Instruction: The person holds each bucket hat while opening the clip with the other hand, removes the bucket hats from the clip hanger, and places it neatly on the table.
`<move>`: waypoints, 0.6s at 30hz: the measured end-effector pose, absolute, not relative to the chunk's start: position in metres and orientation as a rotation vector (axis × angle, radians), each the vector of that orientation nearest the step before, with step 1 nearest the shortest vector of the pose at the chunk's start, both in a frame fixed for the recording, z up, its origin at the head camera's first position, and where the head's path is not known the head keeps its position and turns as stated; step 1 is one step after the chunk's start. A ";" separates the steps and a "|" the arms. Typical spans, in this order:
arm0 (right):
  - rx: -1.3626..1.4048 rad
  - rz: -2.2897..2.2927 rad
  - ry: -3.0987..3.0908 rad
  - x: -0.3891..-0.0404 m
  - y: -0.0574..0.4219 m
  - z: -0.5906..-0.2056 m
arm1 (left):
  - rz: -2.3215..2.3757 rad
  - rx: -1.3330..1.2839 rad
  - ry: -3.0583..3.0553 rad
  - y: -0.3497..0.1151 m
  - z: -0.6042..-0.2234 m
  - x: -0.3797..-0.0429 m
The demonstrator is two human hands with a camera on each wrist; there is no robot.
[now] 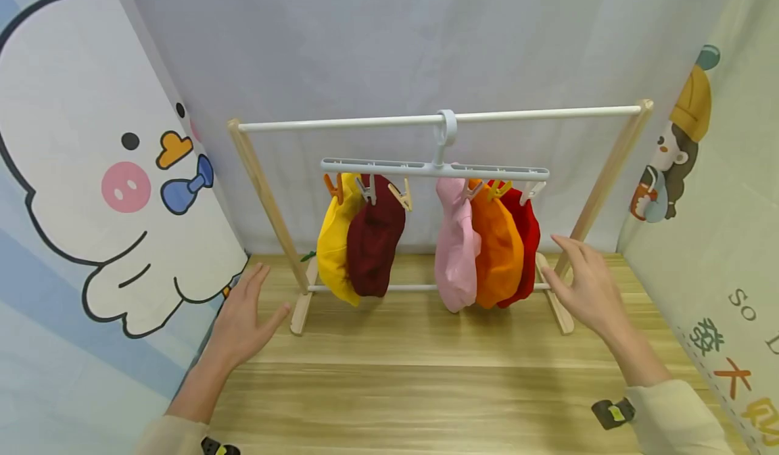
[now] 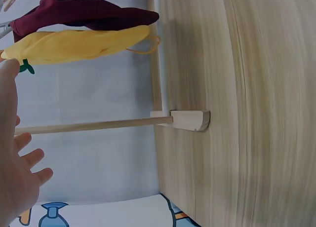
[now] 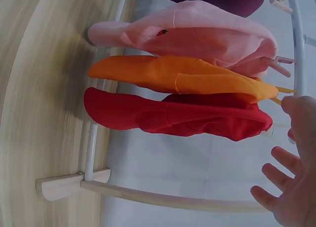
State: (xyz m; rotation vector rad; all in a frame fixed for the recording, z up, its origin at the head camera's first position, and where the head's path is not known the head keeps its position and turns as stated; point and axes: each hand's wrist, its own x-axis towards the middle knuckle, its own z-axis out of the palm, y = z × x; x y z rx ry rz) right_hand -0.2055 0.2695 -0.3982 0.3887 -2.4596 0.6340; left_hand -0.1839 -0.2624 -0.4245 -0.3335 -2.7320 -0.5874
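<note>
Baseball caps hang by clothespins from a pale grey clip hanger (image 1: 435,169). On its left side are a yellow cap (image 1: 334,252) and a maroon cap (image 1: 376,238); on its right, a pink cap (image 1: 456,252), an orange cap (image 1: 498,252) and a red cap (image 1: 528,238). A beige clothespin (image 1: 403,196) sits at the maroon cap's right edge; whether it grips the cloth is unclear. My left hand (image 1: 246,320), fingers spread, is in front of the rack's left leg, holding nothing. Near the right leg, my right hand (image 1: 587,286) is likewise bare, fingers extended.
The hanger's hook (image 1: 447,128) loops over the white top rod (image 1: 341,124) of a wooden rack. Wooden feet (image 1: 302,306) stand on the wood-grain table (image 1: 402,394). Behind hangs a pale curtain (image 1: 389,42), with printed cartoon panels at both sides.
</note>
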 end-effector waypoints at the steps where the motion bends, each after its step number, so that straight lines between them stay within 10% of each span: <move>1: 0.390 0.640 -2.456 -0.206 0.268 -0.398 | -0.607 -0.330 -2.726 -0.262 -0.424 -0.185; 18: 0.425 0.735 -2.423 -0.216 0.239 -0.391 | -0.808 -0.209 -2.680 -0.245 -0.412 -0.193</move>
